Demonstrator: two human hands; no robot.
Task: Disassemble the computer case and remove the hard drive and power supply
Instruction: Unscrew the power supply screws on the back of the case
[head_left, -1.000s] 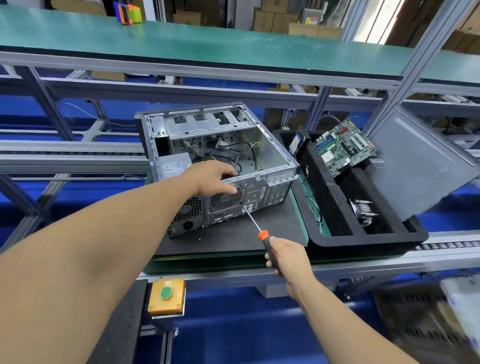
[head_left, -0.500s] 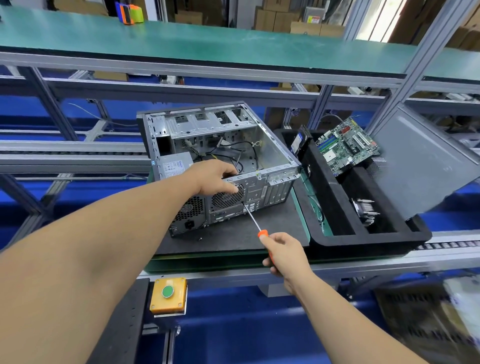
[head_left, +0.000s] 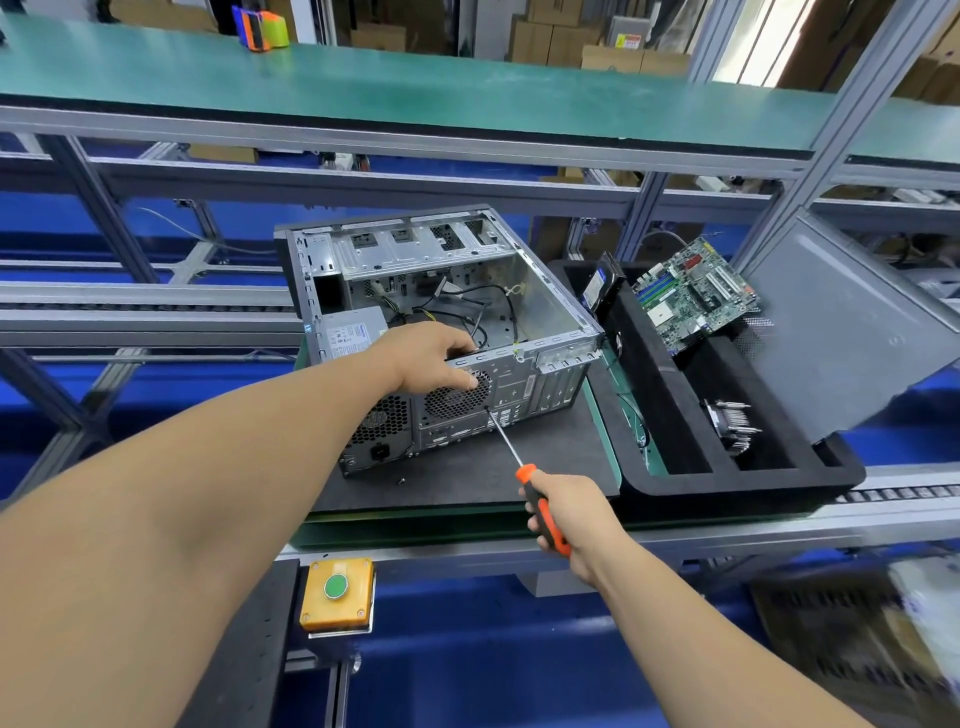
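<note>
An open metal computer case (head_left: 540, 301) lies on its side on a dark mat, rear panel toward me. The grey power supply (head_left: 353, 330) sits inside at the near left corner. My left hand (head_left: 426, 358) grips the top edge of the rear panel above the round fan grille, fingers curled over the rim. My right hand (head_left: 566, 512) holds an orange-and-black screwdriver (head_left: 543, 501); its shaft tip touches the rear panel just below the fan grille. A hard drive (head_left: 602, 288) leans upright in the black foam tray to the right.
The black foam tray (head_left: 737, 483) holds a green motherboard (head_left: 691, 293) and a heatsink (head_left: 730, 423). A grey side panel (head_left: 852, 332) leans at its right. A small loose screw (head_left: 401, 480) lies on the mat (head_left: 467, 483). A yellow button box (head_left: 337, 592) sits below the bench edge.
My right hand has turned on the screwdriver handle, with the tip staying on the rear panel. My left hand keeps its grip on the case's edge.
</note>
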